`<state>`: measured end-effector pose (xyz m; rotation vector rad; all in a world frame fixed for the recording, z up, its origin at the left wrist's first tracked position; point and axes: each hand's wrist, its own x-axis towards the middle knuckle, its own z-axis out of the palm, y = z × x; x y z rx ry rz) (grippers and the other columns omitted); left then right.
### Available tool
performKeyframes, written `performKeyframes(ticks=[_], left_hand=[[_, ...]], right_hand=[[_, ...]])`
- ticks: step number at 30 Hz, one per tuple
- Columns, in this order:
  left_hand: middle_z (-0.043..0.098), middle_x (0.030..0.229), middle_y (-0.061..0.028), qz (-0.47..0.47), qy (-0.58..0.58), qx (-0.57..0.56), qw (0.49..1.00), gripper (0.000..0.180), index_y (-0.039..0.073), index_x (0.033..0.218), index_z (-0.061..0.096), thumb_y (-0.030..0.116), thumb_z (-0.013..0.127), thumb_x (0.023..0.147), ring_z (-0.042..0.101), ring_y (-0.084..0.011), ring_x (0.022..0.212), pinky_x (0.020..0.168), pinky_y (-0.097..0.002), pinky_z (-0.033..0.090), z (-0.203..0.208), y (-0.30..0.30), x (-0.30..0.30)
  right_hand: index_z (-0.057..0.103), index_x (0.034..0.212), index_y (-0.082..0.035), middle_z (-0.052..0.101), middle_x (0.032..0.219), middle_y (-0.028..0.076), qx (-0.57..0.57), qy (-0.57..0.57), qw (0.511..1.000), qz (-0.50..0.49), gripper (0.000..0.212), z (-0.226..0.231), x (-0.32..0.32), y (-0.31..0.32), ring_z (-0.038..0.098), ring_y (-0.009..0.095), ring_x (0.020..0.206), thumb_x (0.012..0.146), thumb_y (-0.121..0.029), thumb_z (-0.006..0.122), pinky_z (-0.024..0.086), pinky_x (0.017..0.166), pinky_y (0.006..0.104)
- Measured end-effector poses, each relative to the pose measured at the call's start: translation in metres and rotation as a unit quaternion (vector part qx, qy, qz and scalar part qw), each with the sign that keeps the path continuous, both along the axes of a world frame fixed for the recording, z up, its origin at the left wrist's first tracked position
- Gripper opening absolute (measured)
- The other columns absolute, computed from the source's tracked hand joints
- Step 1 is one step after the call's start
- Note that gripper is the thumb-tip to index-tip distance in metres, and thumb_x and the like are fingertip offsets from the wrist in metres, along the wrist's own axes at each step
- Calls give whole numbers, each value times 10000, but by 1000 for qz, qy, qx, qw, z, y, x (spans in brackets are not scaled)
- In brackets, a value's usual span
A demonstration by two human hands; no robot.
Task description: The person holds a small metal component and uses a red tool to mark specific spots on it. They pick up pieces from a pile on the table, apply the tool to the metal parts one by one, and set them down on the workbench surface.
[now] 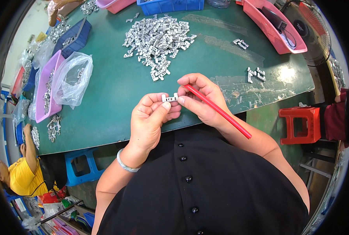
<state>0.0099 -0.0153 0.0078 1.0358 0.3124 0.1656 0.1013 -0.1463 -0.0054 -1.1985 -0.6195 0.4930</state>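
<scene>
Over the near edge of the green table (104, 117), my left hand (153, 113) pinches a small silver metal bracket (170, 98) between thumb and fingertips. Its two upright ends point away from me. My right hand (202, 98) is closed around a slim red stick (221, 112), shaped like a pen or marker, which slants down to the right over the forearm. The right thumb tip is at the bracket's right end; whether it presses on it I cannot tell. Farther back lies a big heap of similar metal brackets (155, 39).
A few brackets (256, 74) lie apart at the right. Pink baskets (292, 47), a blue bin (170, 6) and a clear plastic bag (70, 88) line the table's sides. A fan (309, 31) and red stool (300, 123) stand right. A person in yellow (27, 176) works at left.
</scene>
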Motion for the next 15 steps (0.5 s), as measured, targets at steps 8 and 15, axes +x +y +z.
performKeyframes(ticks=[8, 15], left_hand=[[605, 891, -146, 0, -3, 5, 1000, 127, -24, 969, 500, 24, 499, 851, 619, -200, 794, 706, -299, 527, -2, 0, 1], [615, 858, -125, 19, -6, 29, 999, 117, 1, 955, 519, 25, 515, 841, 626, -191, 759, 673, -288, 535, -5, -1, 1]], right_hand=[[473, 1028, -13, 529, 834, 28, 1, -1, 1000, 8, 272, -1, 1, 0, 515, 71, 783, 773, 43, 551, 438, 714, 212], [476, 1017, -15, 531, 821, 21, -5, -9, 1000, 2, 263, 1, 0, 0, 520, 64, 768, 772, 43, 550, 443, 697, 207]])
